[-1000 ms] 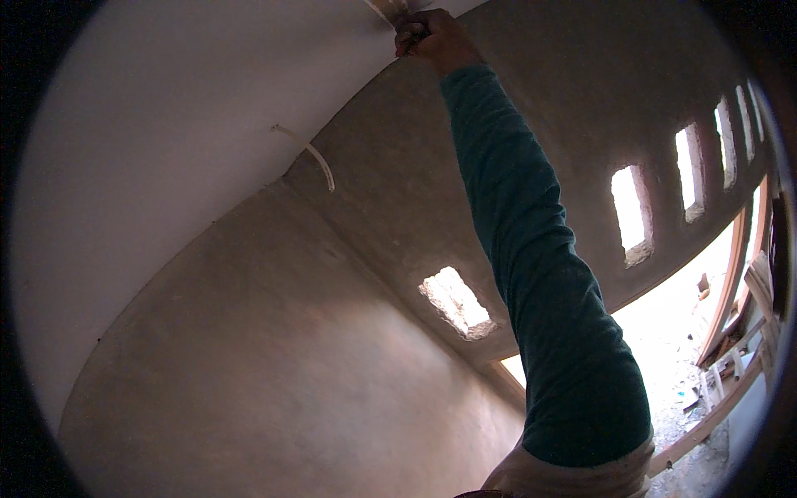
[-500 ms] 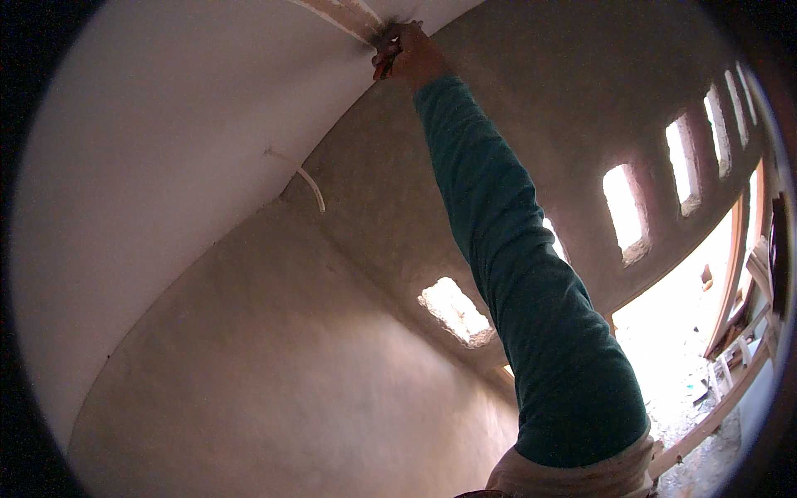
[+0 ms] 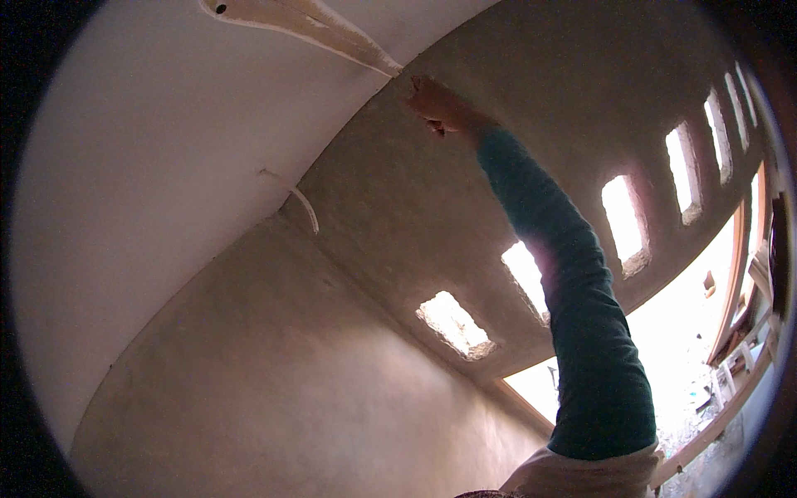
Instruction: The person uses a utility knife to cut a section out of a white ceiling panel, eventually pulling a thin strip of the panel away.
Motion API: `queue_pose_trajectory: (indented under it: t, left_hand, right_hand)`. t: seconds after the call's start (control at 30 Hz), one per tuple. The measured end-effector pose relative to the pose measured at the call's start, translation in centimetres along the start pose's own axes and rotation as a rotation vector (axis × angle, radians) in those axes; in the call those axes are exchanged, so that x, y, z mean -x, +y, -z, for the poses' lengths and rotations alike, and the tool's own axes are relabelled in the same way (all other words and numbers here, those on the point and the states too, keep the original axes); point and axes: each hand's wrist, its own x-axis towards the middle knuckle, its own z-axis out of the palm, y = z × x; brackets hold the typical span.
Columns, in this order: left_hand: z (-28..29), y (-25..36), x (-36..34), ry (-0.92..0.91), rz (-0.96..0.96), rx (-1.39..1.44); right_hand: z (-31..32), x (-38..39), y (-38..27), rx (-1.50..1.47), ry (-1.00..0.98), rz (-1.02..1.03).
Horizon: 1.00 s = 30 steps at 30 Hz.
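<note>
My right hand (image 3: pixel 444 109), at the end of a raised arm in a teal sleeve (image 3: pixel 573 290), is near the top of the grey wall (image 3: pixel 365 178), just below the ceiling edge. Its fingers look bent and drawn together; they are dark and small, so anything inside them is hidden. Close by, a tan strip with ragged white edges (image 3: pixel 332 31) runs across the white ceiling (image 3: pixel 149 149) and narrows to a tip where it meets the wall. A small dark hole (image 3: pixel 221 9) shows at its wider end. My left hand is out of view.
A thin pale tube (image 3: pixel 305 209) hangs out near the ceiling corner. Rough slot openings (image 3: pixel 623 217) in the wall let in bright light. On the right are a large bright opening (image 3: pixel 672 328), a wooden rail (image 3: pixel 718 423) and scattered debris far below.
My right hand has come away from the strip's end at the ceiling edge, moving right and down onto the wall. The view has shifted, and more of the strip now shows.
</note>
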Motion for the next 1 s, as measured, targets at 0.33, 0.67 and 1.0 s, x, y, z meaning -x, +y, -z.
queue_pose_trajectory:
  t: [0.33,0.67,1.0]
  left_hand:
    - [-0.1,8.5,-0.4,-0.032,0.054,0.029]
    - [0.0,8.3,-0.6,-0.033,0.074,0.044]
    - [0.6,8.2,-0.5,-0.048,0.094,0.038]
  right_hand:
    - [5.3,5.2,-10.8,-0.081,-0.097,0.547]
    - [6.4,2.4,-15.0,0.504,0.245,0.808]
    - [5.0,10.5,-13.6,0.585,-0.152,0.428]
